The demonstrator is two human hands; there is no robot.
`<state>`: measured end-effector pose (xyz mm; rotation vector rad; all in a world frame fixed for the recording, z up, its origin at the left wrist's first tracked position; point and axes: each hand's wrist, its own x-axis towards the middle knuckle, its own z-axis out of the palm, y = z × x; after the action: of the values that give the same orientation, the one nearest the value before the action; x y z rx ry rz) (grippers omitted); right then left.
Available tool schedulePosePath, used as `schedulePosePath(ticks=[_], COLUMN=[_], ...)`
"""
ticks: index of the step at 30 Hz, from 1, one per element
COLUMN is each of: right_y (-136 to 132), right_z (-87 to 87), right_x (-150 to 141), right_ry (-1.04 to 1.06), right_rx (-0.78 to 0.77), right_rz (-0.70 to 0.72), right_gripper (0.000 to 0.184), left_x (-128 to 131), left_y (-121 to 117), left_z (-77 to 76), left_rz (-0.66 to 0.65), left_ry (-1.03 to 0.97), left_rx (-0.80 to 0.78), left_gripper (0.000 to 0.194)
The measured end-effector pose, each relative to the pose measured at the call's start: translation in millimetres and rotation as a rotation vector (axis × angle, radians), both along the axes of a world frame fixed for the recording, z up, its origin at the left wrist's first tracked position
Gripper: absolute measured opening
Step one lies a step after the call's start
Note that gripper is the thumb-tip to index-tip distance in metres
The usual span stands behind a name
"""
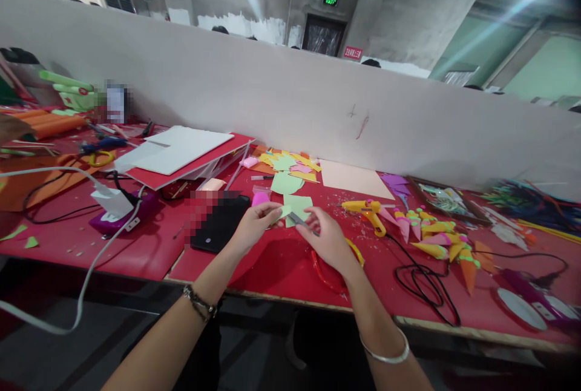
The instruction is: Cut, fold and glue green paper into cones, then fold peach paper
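My left hand (258, 219) pinches a small light green piece (285, 212), paper or thin foam. In my right hand (325, 232) are scissors, gripped near the grey blades (298, 219), whose tips meet the green piece. Red and yellow handle loops (327, 276) show below and behind that hand; the hand hides the part between. Just beyond my fingers a larger light green sheet (298, 202) lies on the red table (272, 264). A bright pink piece (260, 198) sits beside my left hand.
A yellow glue gun (367, 209) with a trailing black cord lies right of my hands, near several small coloured cones (436, 239). To the left are a black device (218, 224), a purple power strip (122, 212) and stacked white boards (179, 149). A white partition (290, 94) closes the back.
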<state>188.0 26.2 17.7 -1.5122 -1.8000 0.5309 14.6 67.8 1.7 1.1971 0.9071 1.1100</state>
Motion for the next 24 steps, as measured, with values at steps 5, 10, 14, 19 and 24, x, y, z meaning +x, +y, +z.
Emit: schedulePosePath(ticks=[5,10,14,19,24], right_y=[27.8,48.3,98.4,182.9,238.9], right_z=[-0.6,-2.4,-7.7,-20.3,-26.9], right_x=[-35.1,-39.7,-27.2,-8.4,-8.7], right_ry=[0.398,0.421,0.476,0.524,0.553], right_rx=[-0.138,-0.211,-0.292,-0.341,-0.250], right_rz=[0.212,0.216,0.089,-0.116,-0.201], right_gripper=[0.020,0.017,0.015,0.031,0.031], left_x=[-3.3,-12.2,-12.4,-11.4,-4.7], left_y=[-0.9,-1.6,-9.5,-15.1,-21.2], left_z=[-0.9,-4.1,-2.3,-10.0,-25.7], left_rz=[-0.014,0.020,0.130,0.106,0.027], left_ry=[0.059,0.030,0.004,0.142,0.318], left_rx=[0.096,0.036,0.001,0.079,0.229], left_gripper=[0.028,0.044,0.048,0.040,0.041])
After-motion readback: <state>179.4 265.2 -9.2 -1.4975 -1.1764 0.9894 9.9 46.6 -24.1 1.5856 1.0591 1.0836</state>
